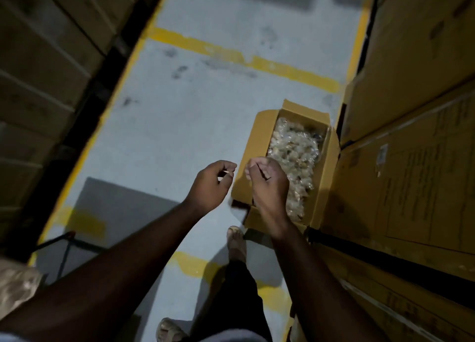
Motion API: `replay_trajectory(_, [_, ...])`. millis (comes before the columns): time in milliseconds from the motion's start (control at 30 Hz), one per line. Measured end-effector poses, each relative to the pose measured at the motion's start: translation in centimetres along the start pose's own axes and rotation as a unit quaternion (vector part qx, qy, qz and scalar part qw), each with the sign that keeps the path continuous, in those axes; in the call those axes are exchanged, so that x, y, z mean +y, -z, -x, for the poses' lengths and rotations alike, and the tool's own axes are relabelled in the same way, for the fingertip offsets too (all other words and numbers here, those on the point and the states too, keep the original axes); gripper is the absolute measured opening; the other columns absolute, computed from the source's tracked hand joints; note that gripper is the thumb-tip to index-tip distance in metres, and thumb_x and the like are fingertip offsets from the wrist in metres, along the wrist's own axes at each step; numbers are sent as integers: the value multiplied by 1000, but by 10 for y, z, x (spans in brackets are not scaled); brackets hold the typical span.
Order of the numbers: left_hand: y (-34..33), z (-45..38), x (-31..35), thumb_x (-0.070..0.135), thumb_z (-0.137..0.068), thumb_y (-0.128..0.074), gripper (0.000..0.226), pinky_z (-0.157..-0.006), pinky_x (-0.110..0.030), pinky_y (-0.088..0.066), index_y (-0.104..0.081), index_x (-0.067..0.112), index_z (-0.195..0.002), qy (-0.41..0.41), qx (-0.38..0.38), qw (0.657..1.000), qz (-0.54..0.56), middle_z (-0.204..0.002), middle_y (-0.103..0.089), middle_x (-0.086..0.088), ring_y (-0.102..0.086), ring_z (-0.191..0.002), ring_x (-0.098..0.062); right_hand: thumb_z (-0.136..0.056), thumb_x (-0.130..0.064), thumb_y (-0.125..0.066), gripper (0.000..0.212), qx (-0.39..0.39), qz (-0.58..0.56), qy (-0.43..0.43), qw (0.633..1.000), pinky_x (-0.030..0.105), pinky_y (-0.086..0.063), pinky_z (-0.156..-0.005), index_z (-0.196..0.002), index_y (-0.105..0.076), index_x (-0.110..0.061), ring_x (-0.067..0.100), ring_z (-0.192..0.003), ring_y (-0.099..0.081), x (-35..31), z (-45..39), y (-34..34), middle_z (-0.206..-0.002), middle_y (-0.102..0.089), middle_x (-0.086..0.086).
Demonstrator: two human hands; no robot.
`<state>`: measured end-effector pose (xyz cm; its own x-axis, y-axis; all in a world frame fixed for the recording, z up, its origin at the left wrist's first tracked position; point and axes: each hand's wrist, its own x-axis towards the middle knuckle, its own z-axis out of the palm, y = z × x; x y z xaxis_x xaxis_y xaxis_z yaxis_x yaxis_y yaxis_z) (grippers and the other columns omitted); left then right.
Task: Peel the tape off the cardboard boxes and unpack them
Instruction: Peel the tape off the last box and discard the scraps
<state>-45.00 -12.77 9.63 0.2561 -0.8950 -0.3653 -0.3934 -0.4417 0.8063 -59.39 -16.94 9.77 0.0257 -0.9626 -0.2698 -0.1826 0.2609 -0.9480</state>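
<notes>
Grey floor (180, 125) holds an open box (259, 146) beyond both hands' curled fingers (253, 168); whether they pinch anything is unclear.

A single wide-angle view looks from the person's head steeply down and forward along a grey concrete aisle floor with yellow painted lines (257, 61). Both forearms reach in from the near edge, and the feet show at the bottom. Stacked brown cardboard cartons (411, 136) close the right side; dark shelving with cartons (46, 59) closes the left. An open brown cardboard box of clear-wrapped packets (262, 141) lies right of centre, close below. The picture is tilted and blurred.
</notes>
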Motion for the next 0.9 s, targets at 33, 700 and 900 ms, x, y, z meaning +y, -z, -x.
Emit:
replay_trajectory(33, [19,17,0,15,-104,-58,19,-80,-5,-45,-72,13,-117,-4,24,1000,13,-115,-73,6,-64,-96,8,-97,-19,-66,9,-16,-19,6,1000,45,-61,-81,-90,-70,-23,22,-85,-73,-16,16,-13,-87,-75,2])
replay_trajectory(700, [356,585,-240,10,-95,-62,20,-84,-31,-54,-74,21,-105,97,562,820,55,-102,-74,3,-69,-96,-15,-95,-17,-69,11,-517,81,256,813,24,-48,-63,-87,-71,-23,8,-65,-59,-122,559,-319,-71,-66,-8])
replay_trajectory(900, [394,662,-307,39,-86,-78,66,-110,-46,-37,-53,21,-144,295,496,810,-102,-150,-44,-11,-38,-139,-34,-93,-32,-72,12,-575,201,355,709,34,-58,-82,-103,-72,-26,9,-94,-66,-125,633,-415,-100,-72,-9])
